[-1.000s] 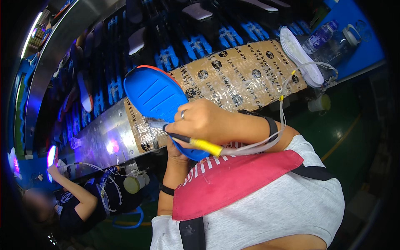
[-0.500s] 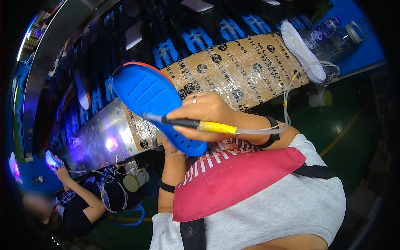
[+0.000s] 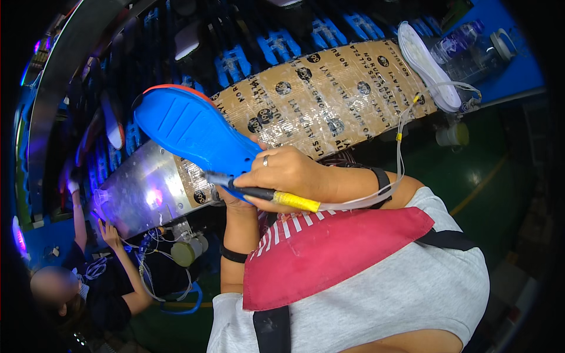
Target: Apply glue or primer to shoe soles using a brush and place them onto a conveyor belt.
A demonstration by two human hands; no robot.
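Observation:
A blue shoe sole [image 3: 185,126] with an orange-red edge slants across the middle of the view, its wide end up and to the left. My left hand [image 3: 237,203] grips its narrow lower end from beneath, and the sole hides most of those fingers. My right hand [image 3: 288,173], with a ring on one finger, is closed around a brush [image 3: 259,192] with a black handle and yellow tape. The brush's bristles lie over the narrower half of the sole, close to its lower edge. A thin clear tube [image 3: 365,203] runs from the brush's end past my right wrist.
Patterned cardboard [image 3: 323,100] covers the bench beyond my hands. A white sole [image 3: 426,67], a purple-labelled bottle [image 3: 462,41] and a clear jug [image 3: 488,59] are at its right. Blue racks [image 3: 279,50] line the far side. At lower left, a co-worker's hand [image 3: 109,235] reaches toward the bench.
The blue sole has moved left and slightly down with my left hand. My right hand has shifted slightly, putting the bristles nearer the sole's narrow end. The co-worker's hands have separated.

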